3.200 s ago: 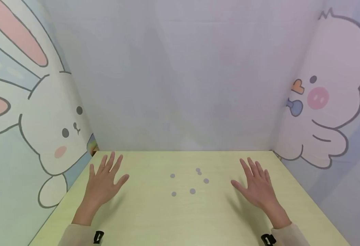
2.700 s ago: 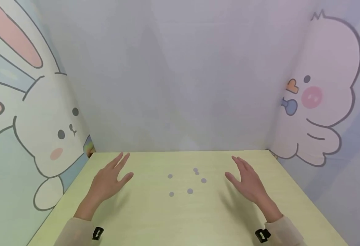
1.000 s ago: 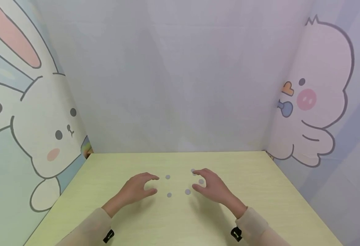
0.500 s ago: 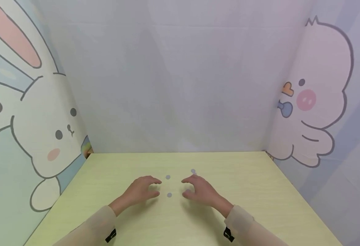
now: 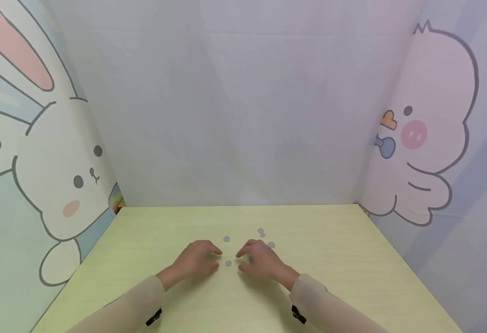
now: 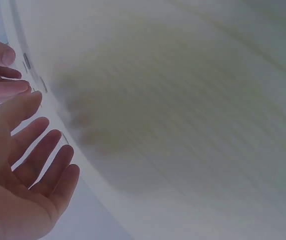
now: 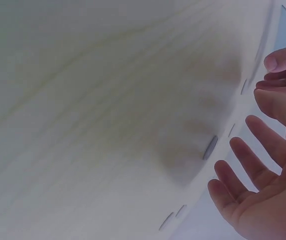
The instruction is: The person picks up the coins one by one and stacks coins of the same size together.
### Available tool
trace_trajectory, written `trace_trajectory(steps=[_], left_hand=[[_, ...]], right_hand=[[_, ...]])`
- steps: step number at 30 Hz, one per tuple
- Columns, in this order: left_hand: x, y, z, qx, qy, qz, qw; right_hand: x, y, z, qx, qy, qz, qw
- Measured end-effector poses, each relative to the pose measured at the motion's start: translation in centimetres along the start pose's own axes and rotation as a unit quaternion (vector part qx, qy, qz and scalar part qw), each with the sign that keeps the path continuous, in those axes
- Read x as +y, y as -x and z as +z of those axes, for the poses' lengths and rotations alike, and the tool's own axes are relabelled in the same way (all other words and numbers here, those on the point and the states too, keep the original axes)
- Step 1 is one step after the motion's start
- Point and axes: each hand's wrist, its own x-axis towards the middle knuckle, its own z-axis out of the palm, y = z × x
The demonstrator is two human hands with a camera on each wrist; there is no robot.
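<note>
Several small grey coins lie flat on the table, seen in the head view: one coin [image 5: 228, 263] between the two hands, another coin [image 5: 226, 239] behind it, and a pair of touching coins [image 5: 261, 230] farther back. My left hand [image 5: 197, 259] hovers left of the nearest coin, fingers loosely bent and thumb apart. Facing it, my right hand [image 5: 261, 261] is held likewise, partly covering a coin [image 5: 271, 245] at its back. Both wrist views show the left palm [image 6: 28, 170] and right palm [image 7: 262, 185] holding nothing, above the tabletop. One more coin is mostly hidden by the right hand.
The pale yellow wooden table [image 5: 330, 259] ends at a grey cloth backdrop [image 5: 243, 115]. Cloth side walls carry a printed rabbit [image 5: 56, 185] on the left and a printed white chick [image 5: 439, 88] on the right. Black straps hang below both sleeves.
From wide apart over the table's sides, both hands have moved inward toward each other among the coins. Their fingers went from spread to loosely bent. The uncovered coins lie where they were.
</note>
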Motion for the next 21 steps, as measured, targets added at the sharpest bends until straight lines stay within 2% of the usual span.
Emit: trace_trajectory(steps=[6, 13, 21], left_hand=[[0.4, 0.0, 0.5, -0.001, 0.025, 0.003, 0.9997], [0.8, -0.1, 0.7, 0.013, 0.028, 0.024, 0.9993], [1.2, -0.5, 1.0, 0.016, 0.035, 0.008, 0.9992]], right_hand=[[-0.4, -0.8, 0.7, -0.004, 0.014, 0.002, 1.000], [-1.0, -1.4, 1.1, -0.004, 0.027, 0.025, 0.999], [-0.9, -1.8, 1.5, 0.001, 0.019, 0.040, 0.999]])
